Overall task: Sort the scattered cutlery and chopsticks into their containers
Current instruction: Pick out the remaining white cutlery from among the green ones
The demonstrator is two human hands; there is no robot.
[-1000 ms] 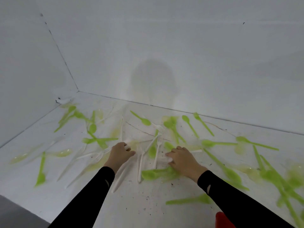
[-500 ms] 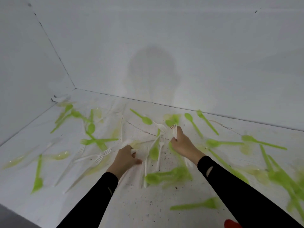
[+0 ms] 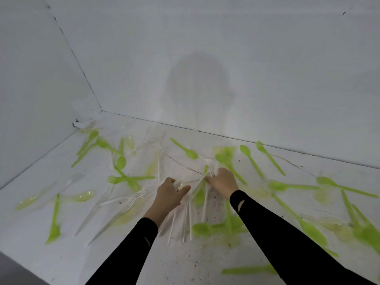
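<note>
Cutlery lies scattered across a white, dirt-speckled bench (image 3: pixel 115 262) that is closed in by white walls (image 3: pixel 267 79) at its back and left edges.

Head view: both hands meet near the middle of the bench on a bundle of white plastic forks (image 3: pixel 186 222). The handles of these forks fan out towards the near edge. The left hand (image 3: pixel 168 199), in a black sleeve (image 3: pixel 131 249), has its thumb and fingers curled round the upper part of the bundle. The right hand (image 3: pixel 223 183) grips the tine ends just beside it, with its fingers closed tight and white prongs showing at the knuckles. Blur hides how many forks each hand has.

Loose white plastic forks (image 3: pixel 133 197) lie left of the left hand, tines pointing towards the back edge. Two crossed green plastic forks (image 3: pixel 127 178) lie just beyond them. A translucent pale yellow spoon (image 3: pixel 83 196) lies nearer the left edge. A bright green plastic spoon (image 3: pixel 190 153) lies behind the hands, towards the back edge. More green spoons (image 3: pixel 251 159) spread towards the right edge. Further green pieces cluster by the back-left corner (image 3: pixel 94 140). One green handle (image 3: pixel 248 270) lies near the front edge, beside the right forearm.
</note>
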